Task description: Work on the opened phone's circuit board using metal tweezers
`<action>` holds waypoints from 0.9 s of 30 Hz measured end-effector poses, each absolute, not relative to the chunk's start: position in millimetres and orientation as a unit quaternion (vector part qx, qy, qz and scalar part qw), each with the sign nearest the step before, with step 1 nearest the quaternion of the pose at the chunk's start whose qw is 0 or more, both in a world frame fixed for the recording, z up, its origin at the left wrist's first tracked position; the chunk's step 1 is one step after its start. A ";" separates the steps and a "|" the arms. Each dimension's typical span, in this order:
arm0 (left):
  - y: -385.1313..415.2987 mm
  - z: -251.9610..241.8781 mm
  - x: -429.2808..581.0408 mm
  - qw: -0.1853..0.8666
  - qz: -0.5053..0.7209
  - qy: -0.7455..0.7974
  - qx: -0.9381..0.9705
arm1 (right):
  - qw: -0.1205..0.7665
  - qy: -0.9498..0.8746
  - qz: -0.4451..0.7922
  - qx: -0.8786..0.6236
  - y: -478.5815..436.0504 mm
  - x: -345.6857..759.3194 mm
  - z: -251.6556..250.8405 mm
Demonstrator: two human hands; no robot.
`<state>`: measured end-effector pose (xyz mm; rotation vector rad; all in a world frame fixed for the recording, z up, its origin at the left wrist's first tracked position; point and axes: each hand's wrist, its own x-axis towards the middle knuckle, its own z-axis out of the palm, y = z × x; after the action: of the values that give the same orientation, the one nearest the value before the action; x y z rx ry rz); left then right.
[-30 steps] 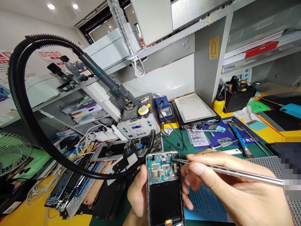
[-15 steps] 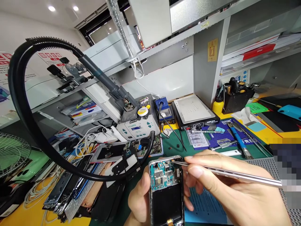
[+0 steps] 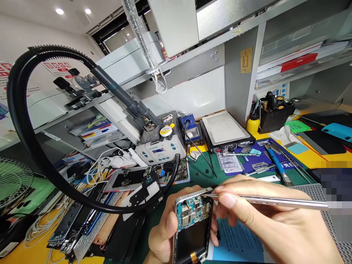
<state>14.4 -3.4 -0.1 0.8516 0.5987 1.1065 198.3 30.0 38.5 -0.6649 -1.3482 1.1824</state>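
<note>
An opened smartphone (image 3: 192, 236) is gripped along its sides by my left hand (image 3: 163, 223), tilted with its inside facing me. Its teal circuit board (image 3: 189, 212) fills the upper part, above a black recess, and an orange flex piece shows near the bottom. My right hand (image 3: 264, 216) pinches metal tweezers (image 3: 280, 201) between thumb and fingers. The tips of the tweezers reach the phone's top right inner corner; whether they hold anything there is too small to tell. A blue sheet (image 3: 239, 242) lies beneath my hands.
Behind stands a hot air station (image 3: 162, 148) with its black hose (image 3: 20, 121) looping at the left. A heating plate (image 3: 225, 128) sits at the back. A blue-handled brush (image 3: 277, 163) lies right. Phone parts (image 3: 79, 212) are piled left, on the table's left side.
My left hand has tilted the phone, so its top edge now shows more. The tweezers in my right hand lie a little flatter, their tips still at the top right corner.
</note>
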 end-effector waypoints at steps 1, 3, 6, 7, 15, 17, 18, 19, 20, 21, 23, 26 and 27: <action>-1.4 0.7 15.0 0.724 0.498 0.261 0.400 | 0.566 -0.572 0.523 -0.283 30.3 198.8 38.1; 0.7 1.1 16.6 0.722 0.498 0.240 0.416 | 0.541 -0.558 0.560 -0.287 30.6 200.3 36.0; 0.1 -2.6 19.0 0.722 0.520 0.234 0.392 | 0.508 -0.550 0.595 -0.292 31.9 203.7 32.0; -0.4 -5.1 19.5 0.724 0.523 0.237 0.382 | 0.500 -0.552 0.599 -0.296 32.5 205.0 31.0; 0.8 -17.1 20.9 0.755 0.502 0.223 0.359 | 0.471 -0.452 0.708 -0.271 32.6 203.5 25.9; -0.2 -11.5 22.4 0.760 0.487 0.239 0.359 | 0.468 -0.422 0.731 -0.262 31.0 199.4 22.5; -0.9 -8.3 23.3 0.759 0.483 0.252 0.358 | 0.468 -0.416 0.734 -0.263 30.3 197.5 20.5; -1.6 -5.3 24.3 0.757 0.480 0.264 0.356 | 0.475 -0.413 0.731 -0.265 29.8 196.0 18.7; -2.1 -2.8 25.2 0.755 0.480 0.273 0.354 | 0.475 -0.415 0.728 -0.269 29.6 194.9 17.2; -2.4 -1.1 26.0 0.752 0.481 0.279 0.355 | 0.477 -0.419 0.723 -0.273 29.8 194.5 16.3; -2.5 0.3 27.0 0.745 0.482 0.289 0.359 | 0.477 -0.425 0.718 -0.275 31.4 195.4 16.3; -1.1 -2.0 27.1 0.732 0.485 0.290 0.382 | 0.472 -0.431 0.720 -0.272 35.6 200.2 22.1; -0.4 -3.6 26.6 0.729 0.485 0.286 0.390 | 0.472 -0.435 0.715 -0.277 37.1 202.1 25.4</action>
<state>26.6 -0.4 -3.6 0.8579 0.6297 1.0673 202.1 37.1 25.4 -0.6793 -1.0641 1.7502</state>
